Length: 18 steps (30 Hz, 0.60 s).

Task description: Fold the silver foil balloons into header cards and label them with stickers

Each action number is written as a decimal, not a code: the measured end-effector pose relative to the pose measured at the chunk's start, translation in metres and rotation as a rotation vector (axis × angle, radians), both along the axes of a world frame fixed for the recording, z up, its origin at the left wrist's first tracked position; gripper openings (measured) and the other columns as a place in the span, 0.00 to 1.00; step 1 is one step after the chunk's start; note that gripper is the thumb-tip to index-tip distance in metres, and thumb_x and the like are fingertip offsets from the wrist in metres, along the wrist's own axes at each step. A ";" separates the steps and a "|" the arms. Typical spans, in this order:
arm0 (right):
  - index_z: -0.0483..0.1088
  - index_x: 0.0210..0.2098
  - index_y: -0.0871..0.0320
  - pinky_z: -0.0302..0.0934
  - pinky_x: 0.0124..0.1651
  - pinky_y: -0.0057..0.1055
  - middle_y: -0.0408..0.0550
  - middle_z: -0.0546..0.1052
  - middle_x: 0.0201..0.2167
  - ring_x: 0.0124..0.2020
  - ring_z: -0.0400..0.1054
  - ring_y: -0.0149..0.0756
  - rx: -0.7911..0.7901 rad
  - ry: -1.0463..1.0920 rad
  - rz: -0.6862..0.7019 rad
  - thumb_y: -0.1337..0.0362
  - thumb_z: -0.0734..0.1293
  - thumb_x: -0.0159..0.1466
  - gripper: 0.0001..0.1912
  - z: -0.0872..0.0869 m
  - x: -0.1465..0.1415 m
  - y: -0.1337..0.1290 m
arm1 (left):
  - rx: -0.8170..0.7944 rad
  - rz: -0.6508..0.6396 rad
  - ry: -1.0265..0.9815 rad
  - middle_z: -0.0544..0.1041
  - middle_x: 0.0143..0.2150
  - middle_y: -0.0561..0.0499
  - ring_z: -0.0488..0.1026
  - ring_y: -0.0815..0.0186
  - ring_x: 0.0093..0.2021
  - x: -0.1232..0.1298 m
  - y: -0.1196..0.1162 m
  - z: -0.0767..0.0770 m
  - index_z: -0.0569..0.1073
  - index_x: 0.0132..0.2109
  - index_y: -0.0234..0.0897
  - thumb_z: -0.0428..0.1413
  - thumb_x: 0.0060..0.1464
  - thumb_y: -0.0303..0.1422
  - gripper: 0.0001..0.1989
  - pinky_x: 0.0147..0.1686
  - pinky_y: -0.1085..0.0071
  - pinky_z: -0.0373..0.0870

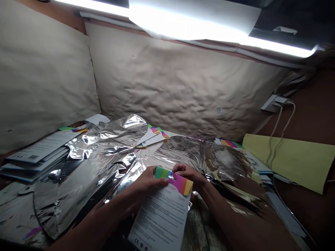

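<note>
The printed card [163, 212] is held over the desk [201, 226], its striped top [180, 183] pinched in the left hand's [149, 178] grip; whether the right hand [190, 174] grips cannot be told. Probably light, rather stiff, easily creased, it is best held by the edges.

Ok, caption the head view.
Left hand grips a white, stripe-topped card, right hand at its edge, amid shiny silver film.

Overhead tube [280, 48] glares; fine print [163, 212] seems blurred.
</note>
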State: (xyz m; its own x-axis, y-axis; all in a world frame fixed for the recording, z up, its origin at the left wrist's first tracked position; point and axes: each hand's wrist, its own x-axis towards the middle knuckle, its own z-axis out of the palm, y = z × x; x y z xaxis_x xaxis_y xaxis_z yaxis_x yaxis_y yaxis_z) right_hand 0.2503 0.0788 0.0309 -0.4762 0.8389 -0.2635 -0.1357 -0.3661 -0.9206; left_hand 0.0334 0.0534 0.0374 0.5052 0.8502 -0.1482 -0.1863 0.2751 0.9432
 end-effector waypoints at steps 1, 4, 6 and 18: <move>0.75 0.30 0.60 0.62 0.31 0.28 0.43 0.77 0.25 0.24 0.69 0.30 0.035 -0.011 -0.049 0.60 0.81 0.44 0.18 0.000 0.001 0.002 | -0.002 -0.013 -0.014 0.76 0.29 0.50 0.73 0.67 0.27 0.001 0.000 0.000 0.74 0.35 0.30 0.71 0.40 0.39 0.21 0.28 0.73 0.68; 0.76 0.34 0.58 0.65 0.40 0.32 0.46 0.79 0.32 0.33 0.72 0.36 0.267 -0.112 -0.379 0.58 0.79 0.48 0.17 0.001 0.008 0.011 | -0.049 0.019 -0.089 0.79 0.32 0.46 0.76 0.63 0.29 0.002 -0.001 0.002 0.75 0.40 0.30 0.69 0.44 0.40 0.20 0.30 0.69 0.71; 0.76 0.42 0.56 0.62 0.52 0.36 0.50 0.78 0.45 0.48 0.70 0.42 0.453 -0.211 -0.636 0.54 0.77 0.51 0.21 0.004 0.014 0.016 | -0.069 0.082 -0.112 0.79 0.32 0.46 0.76 0.62 0.29 0.003 0.000 0.003 0.75 0.41 0.31 0.68 0.46 0.40 0.20 0.31 0.67 0.72; 0.78 0.36 0.62 0.61 0.28 0.28 0.45 0.77 0.24 0.25 0.69 0.35 0.262 -0.129 -0.253 0.46 0.73 0.56 0.23 0.026 -0.002 -0.006 | -0.003 0.302 -0.228 0.80 0.35 0.44 0.76 0.63 0.30 0.007 0.010 0.002 0.74 0.42 0.32 0.65 0.48 0.48 0.24 0.32 0.68 0.71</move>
